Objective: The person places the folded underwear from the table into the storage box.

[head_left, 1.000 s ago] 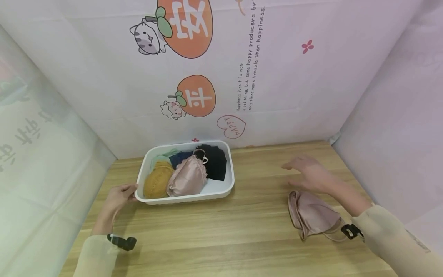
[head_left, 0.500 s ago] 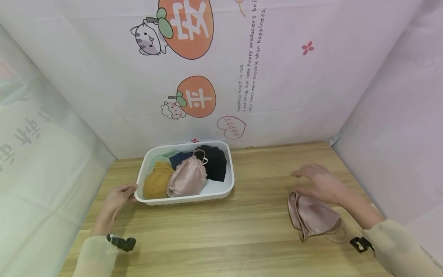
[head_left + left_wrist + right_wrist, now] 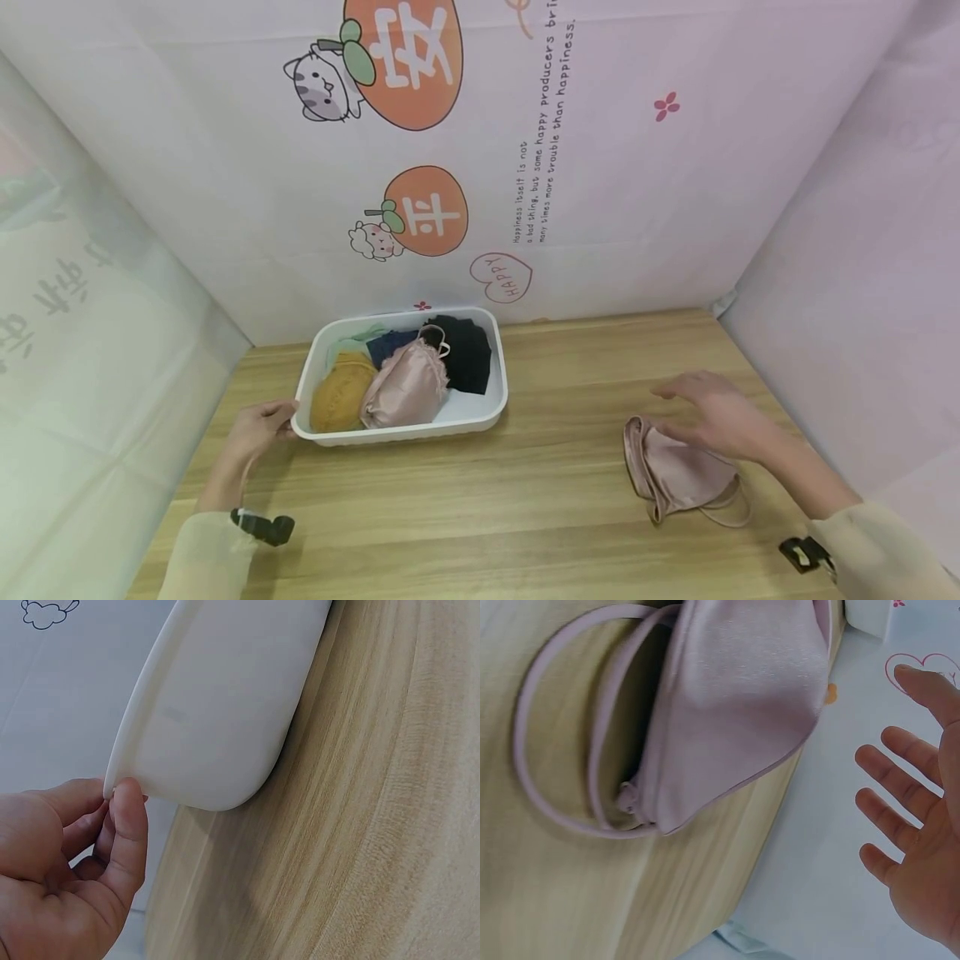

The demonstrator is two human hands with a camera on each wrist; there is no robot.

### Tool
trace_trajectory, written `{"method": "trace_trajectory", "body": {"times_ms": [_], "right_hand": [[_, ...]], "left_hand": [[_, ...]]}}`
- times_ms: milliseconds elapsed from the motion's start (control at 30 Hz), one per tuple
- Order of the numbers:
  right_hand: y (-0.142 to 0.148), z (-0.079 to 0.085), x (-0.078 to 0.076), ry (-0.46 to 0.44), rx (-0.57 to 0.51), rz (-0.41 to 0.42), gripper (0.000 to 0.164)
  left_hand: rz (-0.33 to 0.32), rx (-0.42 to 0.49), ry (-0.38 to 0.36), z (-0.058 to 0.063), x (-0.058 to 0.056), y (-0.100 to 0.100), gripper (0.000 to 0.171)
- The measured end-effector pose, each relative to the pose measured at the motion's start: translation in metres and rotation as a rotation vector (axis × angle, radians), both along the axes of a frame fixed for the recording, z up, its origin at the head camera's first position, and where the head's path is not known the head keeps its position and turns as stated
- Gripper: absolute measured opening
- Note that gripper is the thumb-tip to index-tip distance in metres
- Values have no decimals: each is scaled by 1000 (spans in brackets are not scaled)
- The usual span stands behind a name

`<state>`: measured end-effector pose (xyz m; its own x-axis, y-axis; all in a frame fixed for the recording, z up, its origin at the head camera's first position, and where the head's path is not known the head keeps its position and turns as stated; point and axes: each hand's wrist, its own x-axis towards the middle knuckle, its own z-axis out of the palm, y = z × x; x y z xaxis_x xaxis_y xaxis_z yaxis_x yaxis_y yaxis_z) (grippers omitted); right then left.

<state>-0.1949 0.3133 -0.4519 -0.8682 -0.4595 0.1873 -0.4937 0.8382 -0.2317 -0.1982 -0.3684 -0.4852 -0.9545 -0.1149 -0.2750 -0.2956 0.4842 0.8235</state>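
My left hand [image 3: 257,429] pinches the rim at the near left corner of a white plastic storage basket [image 3: 217,712], thumb and fingers meeting on the edge in the left wrist view. Inside the basket lie a pink satin bra [image 3: 408,383] with lace trim, a mustard-yellow folded garment [image 3: 342,396], and black [image 3: 461,354], navy and pale green cloth pieces. On the right of the table lies another pink satin bra [image 3: 675,479], folded, its straps looped toward the near right. Over its far edge hovers my right hand [image 3: 712,412], fingers spread, holding nothing; the right wrist view shows them apart from the bra.
The wooden tabletop [image 3: 480,508] spans the space between the basket and the folded bra. A printed white cloth [image 3: 600,200] hangs behind the table, and pale cloth walls close in the left and right sides.
My right hand has moved toward me and to the right, from beyond the folded bra to over it. The left hand and basket have stayed in place.
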Motion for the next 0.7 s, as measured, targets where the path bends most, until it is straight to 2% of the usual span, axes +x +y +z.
{"method": "trace_trajectory", "body": {"times_ms": [133,333,433,700], "right_hand": [[5,-4,6,-7,12,-11,50],[12,-14,11,63,-6,22,51],[16,-18,14,87,16,13,55],[25,-29,21,84,21,-1,58]], "left_hand": [[2,8,2,-1,-1,-1,57],[2,8,-4,-3,-1,-2,59],[-1,-5,-8,-3,-1,-2,60],[7,9,1,-3,0,-1,60]]}}
